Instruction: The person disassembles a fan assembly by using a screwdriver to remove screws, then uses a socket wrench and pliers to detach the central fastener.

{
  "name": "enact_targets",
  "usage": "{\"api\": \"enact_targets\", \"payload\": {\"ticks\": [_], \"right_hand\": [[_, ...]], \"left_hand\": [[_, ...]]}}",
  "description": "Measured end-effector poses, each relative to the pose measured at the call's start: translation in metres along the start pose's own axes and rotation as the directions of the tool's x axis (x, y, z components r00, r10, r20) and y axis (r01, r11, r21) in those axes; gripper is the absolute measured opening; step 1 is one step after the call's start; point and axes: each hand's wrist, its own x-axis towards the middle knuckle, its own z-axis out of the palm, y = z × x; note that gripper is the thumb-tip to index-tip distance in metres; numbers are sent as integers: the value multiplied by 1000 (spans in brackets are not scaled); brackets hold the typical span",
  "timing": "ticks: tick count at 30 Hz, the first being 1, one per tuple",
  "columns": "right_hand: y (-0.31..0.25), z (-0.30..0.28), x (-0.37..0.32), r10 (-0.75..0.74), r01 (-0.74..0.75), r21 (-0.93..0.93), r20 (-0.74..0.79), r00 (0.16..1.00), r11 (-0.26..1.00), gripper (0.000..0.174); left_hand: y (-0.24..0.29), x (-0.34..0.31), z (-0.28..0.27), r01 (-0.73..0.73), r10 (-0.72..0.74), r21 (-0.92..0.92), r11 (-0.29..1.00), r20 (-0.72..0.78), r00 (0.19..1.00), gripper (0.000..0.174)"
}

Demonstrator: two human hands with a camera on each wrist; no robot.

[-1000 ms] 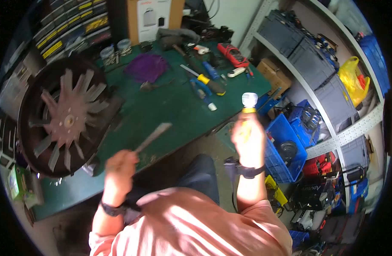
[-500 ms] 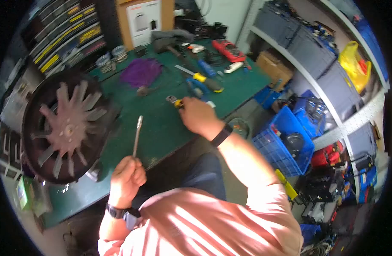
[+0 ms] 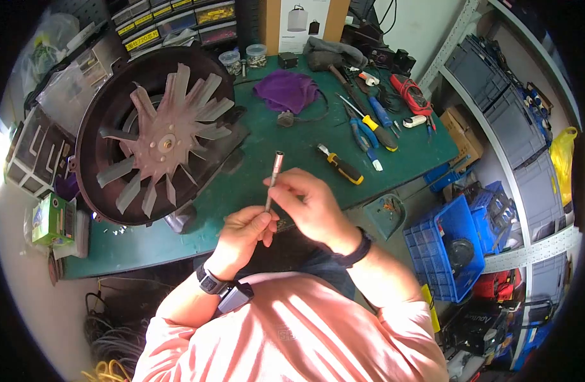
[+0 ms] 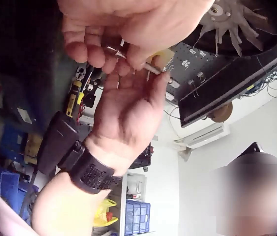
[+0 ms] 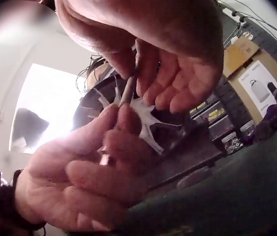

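Note:
A slim metal rod with a hollow, socket-like end (image 3: 277,167) stands nearly upright between both hands, over the front of the bench. My left hand (image 3: 242,230) pinches its lower part between thumb and fingers. Higher up, my right hand (image 3: 310,205) pinches the shaft just below the wider end. In the right wrist view the rod (image 5: 127,92) runs from one set of fingertips to the other. On the bench beyond the right hand lies a yellow-and-black ratchet handle (image 3: 343,168), touched by neither hand.
A large bladed fan in a dark round housing (image 3: 168,143) fills the bench's left side. Screwdriver (image 3: 376,130), pliers (image 3: 363,141), purple cloth (image 3: 286,91) and red multimeter (image 3: 412,97) lie behind. Blue crates (image 3: 448,248) stand right of the bench, beside shelving.
The right hand laid the ratchet handle on the bench, let go and came back to pinch the rod. The left hand moved right and kept the rod.

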Motion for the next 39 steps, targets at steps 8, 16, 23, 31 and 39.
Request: {"api": "enact_targets", "payload": {"ticks": [8,16,23,31,39], "right_hand": [[-14,19,6,-203,194,-129,-58,978,972,11],[-18,29,13,-352,335,-346,14,936,876,10],[-33,51,21,-300,273,-361,-21,954,892,16],[-50,48,26,-372,290,-610,-8,928,738,16],[-55,56,36,-411,323,-591,-16,912,739,14]], "left_hand": [[25,-5,4,-372,458,366,853,-183,870,24],[52,2,15,-583,669,398,708,-113,735,26],[62,3,7,-445,383,-59,894,-418,824,21],[80,23,-3,-454,243,-470,757,-443,863,23],[84,27,-11,-453,247,-529,718,-414,876,25]]}}
